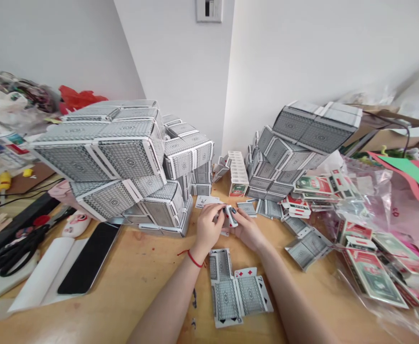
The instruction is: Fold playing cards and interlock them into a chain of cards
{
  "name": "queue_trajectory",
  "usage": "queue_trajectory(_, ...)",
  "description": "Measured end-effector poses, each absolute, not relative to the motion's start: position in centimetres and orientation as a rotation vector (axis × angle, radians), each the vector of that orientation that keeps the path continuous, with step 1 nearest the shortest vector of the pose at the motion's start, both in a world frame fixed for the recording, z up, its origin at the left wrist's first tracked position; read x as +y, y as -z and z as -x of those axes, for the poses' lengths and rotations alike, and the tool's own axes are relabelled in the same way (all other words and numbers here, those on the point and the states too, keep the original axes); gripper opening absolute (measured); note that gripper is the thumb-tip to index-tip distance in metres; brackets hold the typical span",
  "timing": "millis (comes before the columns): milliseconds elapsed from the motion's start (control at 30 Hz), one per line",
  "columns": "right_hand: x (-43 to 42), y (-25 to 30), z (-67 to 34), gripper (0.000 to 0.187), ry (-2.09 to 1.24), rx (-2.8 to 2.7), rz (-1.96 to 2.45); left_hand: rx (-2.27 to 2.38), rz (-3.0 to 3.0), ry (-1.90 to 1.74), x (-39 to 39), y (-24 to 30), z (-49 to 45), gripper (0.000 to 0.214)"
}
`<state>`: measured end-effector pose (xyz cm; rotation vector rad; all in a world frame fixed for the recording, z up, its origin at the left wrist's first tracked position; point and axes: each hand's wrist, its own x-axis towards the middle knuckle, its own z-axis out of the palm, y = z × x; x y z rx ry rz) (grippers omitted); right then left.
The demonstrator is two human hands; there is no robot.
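Near the middle of the table, my left hand (211,224) and my right hand (247,228) come together around playing cards (231,217), their fingers closed on them. A red diamond shows on the face toward me. Just beyond my left hand lie loose white-faced cards (205,200). Between my forearms, several grey-backed cards (226,296) lie flat, joined or overlapping, with a diamond card (246,272) showing along one edge. Folded grey-backed cards (269,209) rest to the right of my right hand.
Tall stacks of card-built blocks stand left (123,153) and right (284,153). A row of card boxes (237,174) stands between them. A black phone (89,258) and scissors (26,248) lie left. Card packs (374,277) in plastic wrap spread over the right side.
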<state>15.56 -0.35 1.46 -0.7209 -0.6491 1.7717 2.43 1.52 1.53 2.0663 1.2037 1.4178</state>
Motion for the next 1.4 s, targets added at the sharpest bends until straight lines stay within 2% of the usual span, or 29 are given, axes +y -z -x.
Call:
queue_trajectory(233,-0.3,-1.5,-15.4,0.019,-1.778,-0.668,0.739,1.241,-2.072,-1.459,1.5,-1.4,-2.5,0.022)
queue_trajectory(433,-0.2,-1.7,-15.4,0.028,-1.731,-0.649,0.770,1.336,-2.014,-1.466,1.6,-1.2,-2.4,0.020)
queue_trajectory(600,0.1,-1.8,-16.2,0.032,-1.690,-0.564,0.748,1.471,-1.777,-1.536,2.0,-0.5,-1.9,0.019)
queue_trajectory(767,0.3,-1.7,-16.8,0.029,-1.650,-0.527,0.757,1.422,-1.532,-1.547,2.3,-0.1,-1.9,0.020)
queue_trajectory(1133,0.1,-1.7,-16.0,0.019,-1.513,-0.639,0.854,1.102,-2.027,-1.256,1.3,-2.1,-2.4,0.009)
queue_trajectory(1400,-0.1,-2.0,-15.7,0.022,-1.522,-0.697,0.860,1.046,-2.015,-1.127,1.0,-2.5,-2.3,0.011)
